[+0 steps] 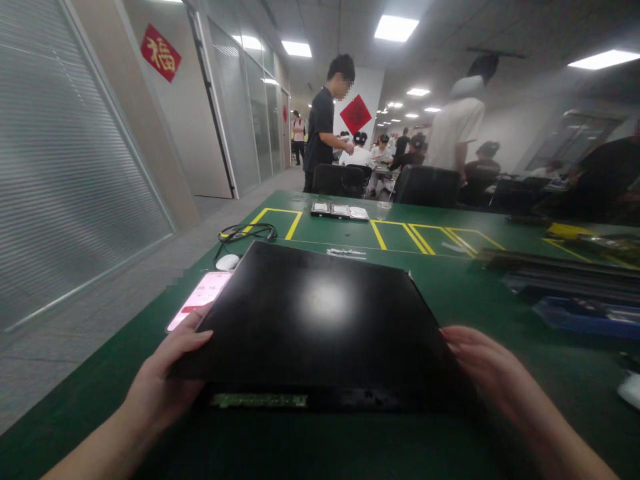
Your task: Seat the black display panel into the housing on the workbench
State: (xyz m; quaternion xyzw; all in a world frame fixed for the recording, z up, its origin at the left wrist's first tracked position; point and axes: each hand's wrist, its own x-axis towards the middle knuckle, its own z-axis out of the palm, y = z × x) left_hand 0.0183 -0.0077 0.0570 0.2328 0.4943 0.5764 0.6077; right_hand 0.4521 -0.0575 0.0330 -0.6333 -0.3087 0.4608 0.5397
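Note:
A dark, glossy LCD screen panel [280, 320] is held between my two hands, with a ceiling light reflected in it. My left hand [167, 363] grips its left edge, thumb on top and fingers partly beneath. At the right edge my right hand [480, 353] is closed against the panel, its fingertips partly hidden behind the rim. Along the near side shows a strip of green circuit board [260, 400]. Just beyond my left hand lies a lit phone [203, 293], partly covered by the panel.
The green table [345, 233] carries yellow tape outlines. A white mouse [227, 262] and black cable [250, 231] are at the left; hard drives [340, 211] sit at the far side. A blue tray [590, 317] is at the right. People and chairs stand beyond.

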